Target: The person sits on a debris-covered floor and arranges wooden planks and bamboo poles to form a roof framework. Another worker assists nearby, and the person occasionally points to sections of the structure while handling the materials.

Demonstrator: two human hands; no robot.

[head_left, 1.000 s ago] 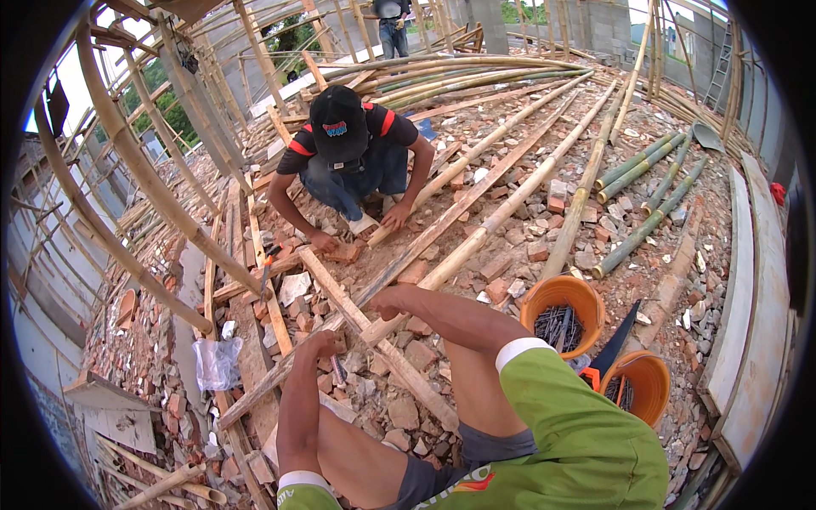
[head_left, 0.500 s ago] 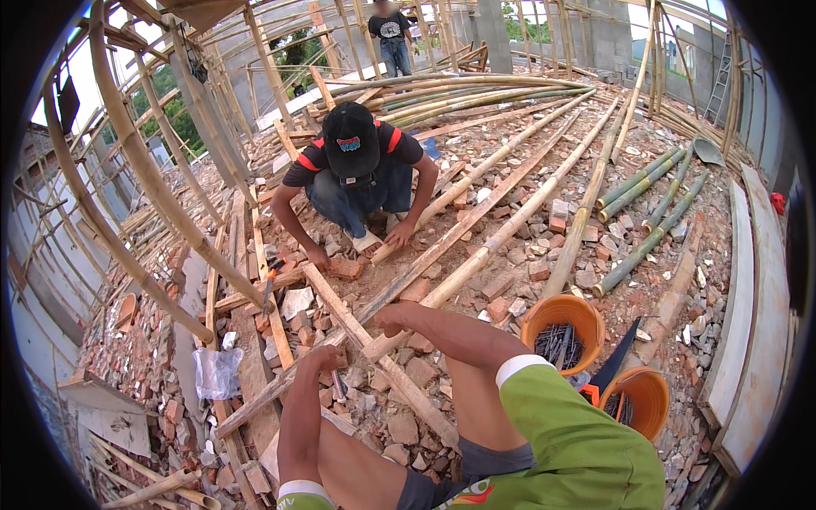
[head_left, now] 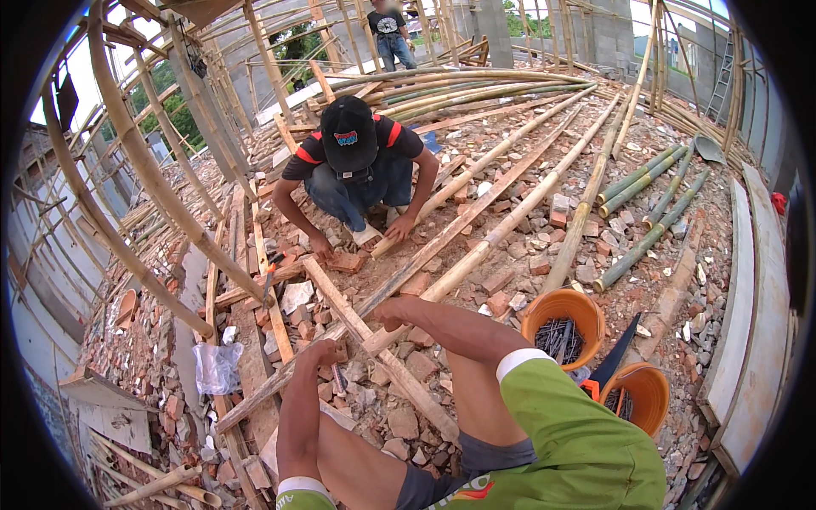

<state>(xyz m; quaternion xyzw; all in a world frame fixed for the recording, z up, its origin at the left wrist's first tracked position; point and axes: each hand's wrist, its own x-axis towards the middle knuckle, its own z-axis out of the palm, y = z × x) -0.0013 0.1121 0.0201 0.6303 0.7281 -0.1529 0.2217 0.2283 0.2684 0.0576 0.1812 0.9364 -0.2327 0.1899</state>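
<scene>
A short wooden batten (head_left: 412,391) lies slantwise across a long wooden plank (head_left: 467,225) and the near end of a bamboo pole (head_left: 501,229). My left hand (head_left: 323,352) is closed low beside the crossing, with a narrow pale-and-reddish tool handle (head_left: 339,379) sticking out below it; the rest of the tool is hidden. My right hand (head_left: 392,314) is curled over the bamboo near the same crossing. Whatever its fingers hold is hidden. Opposite me, a crouching person (head_left: 357,161) has one hand by a brick (head_left: 346,262) and the other at another bamboo pole (head_left: 476,181).
Broken brick and rubble cover the ground. At my right stand two orange buckets (head_left: 599,319) of nails, with a dark-bladed handsaw (head_left: 616,350) between them. Green bamboo lengths (head_left: 650,234) lie farther right. Bamboo uprights (head_left: 161,191) rise at left. Another person (head_left: 391,38) stands behind.
My hands and the crossed wood stay nearly in place, apart from a slight shift of the whole view. The person at the back has changed stance a little.
</scene>
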